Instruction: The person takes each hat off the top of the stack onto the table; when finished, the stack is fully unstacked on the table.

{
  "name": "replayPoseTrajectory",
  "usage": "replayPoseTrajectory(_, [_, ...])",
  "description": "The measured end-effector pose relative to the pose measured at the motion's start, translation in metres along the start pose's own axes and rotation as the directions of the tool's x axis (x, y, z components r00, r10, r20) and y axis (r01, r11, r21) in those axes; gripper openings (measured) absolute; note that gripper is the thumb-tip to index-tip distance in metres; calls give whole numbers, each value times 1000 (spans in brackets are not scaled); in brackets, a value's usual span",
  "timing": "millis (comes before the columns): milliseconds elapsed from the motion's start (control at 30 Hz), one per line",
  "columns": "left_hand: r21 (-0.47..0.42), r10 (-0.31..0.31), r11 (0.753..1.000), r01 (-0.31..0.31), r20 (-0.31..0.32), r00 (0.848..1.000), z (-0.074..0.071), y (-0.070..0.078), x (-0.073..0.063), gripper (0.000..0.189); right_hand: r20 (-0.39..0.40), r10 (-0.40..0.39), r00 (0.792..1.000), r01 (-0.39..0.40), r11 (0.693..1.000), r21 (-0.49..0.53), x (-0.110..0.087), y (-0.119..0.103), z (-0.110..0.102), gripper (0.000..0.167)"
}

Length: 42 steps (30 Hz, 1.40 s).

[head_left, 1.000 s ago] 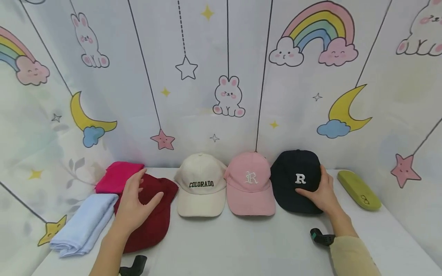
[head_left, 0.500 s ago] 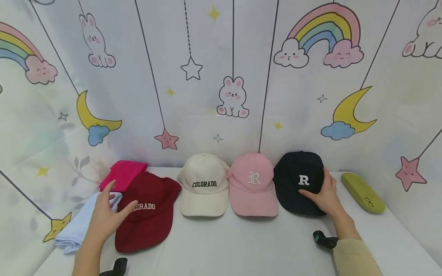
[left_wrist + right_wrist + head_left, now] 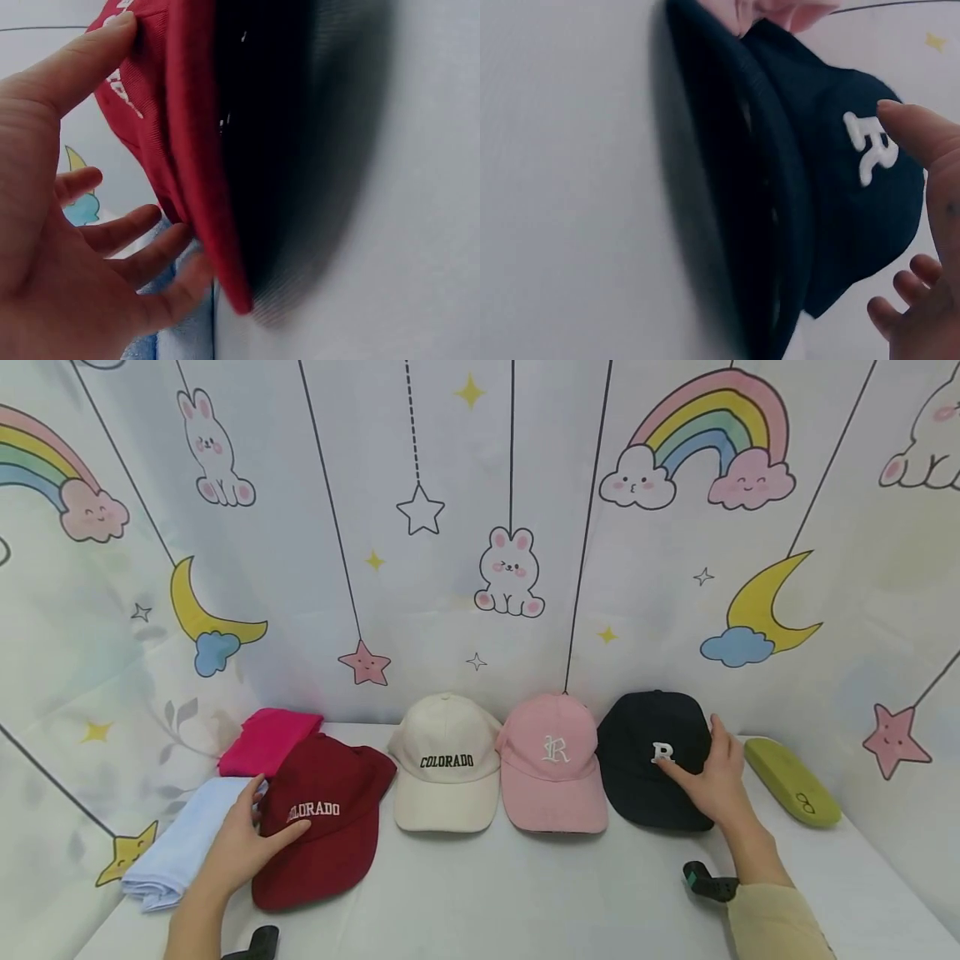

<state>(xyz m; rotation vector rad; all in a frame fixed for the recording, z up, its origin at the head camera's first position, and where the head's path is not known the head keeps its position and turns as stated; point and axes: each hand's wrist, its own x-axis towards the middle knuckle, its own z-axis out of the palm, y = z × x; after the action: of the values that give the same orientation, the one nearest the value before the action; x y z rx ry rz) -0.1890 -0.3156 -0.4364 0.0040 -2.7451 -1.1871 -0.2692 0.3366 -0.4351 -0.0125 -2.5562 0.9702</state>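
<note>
At the left of the row, a maroon cap (image 3: 330, 860) with white lettering sits on the table, its brim toward me. My left hand (image 3: 236, 847) is at its left side, the thumb over the lettering. In the left wrist view, the thumb touches the front of the maroon cap (image 3: 154, 67) while the other fingers stay spread beside it. A dark navy cap (image 3: 637, 722) ends the row on the right. Beside it is my right hand (image 3: 716, 781), thumb over the white R, fingers extended along the right side. The right wrist view shows those fingers apart from the navy cap (image 3: 840, 217).
A cream cap (image 3: 446, 793) and a pink cap (image 3: 551, 793) stand between the two. Folded light blue cloth (image 3: 180, 843) and bright pink cloth (image 3: 270, 739) lie at the left. A green glasses case (image 3: 791, 781) is at the right. A printed curtain (image 3: 420, 593) hangs behind.
My left hand has moved from in front of the maroon cap to its left side, uncovering most of the lettering. The right hand has shifted slightly right. The head view has shifted a little.
</note>
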Motion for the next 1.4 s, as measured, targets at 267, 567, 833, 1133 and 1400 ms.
replayPoseTrajectory(267, [-10, 2, 1000, -2, 24, 1000, -1, -2, -2, 111, -71, -63, 995, 68, 995, 69, 5, -42, 1, 101])
replayPoseTrajectory(567, [4, 34, 999, -34, 34, 999, 0, -3, -5, 116, -213, -360, 908, 400, 897, 187, 11, -120, 44, 86])
replayPoseTrajectory(833, [13, 23, 1000, -23, 15, 1000, 0, -3, -3, 119, -95, -434, 896, 432, 800, 416, 0, -218, 98, 77])
replayPoseTrajectory(1133, [-9, 26, 1000, -26, 29, 999, -2, 0, -2, 120, 203, -459, 865, 274, 770, 576, -28, -290, 182, 78])
replayPoseTrajectory(1400, [23, 6, 1000, -6, 30, 1000, -1, -2, -4, 118, 437, -375, 817, 116, 850, 513, -64, -310, 241, 82])
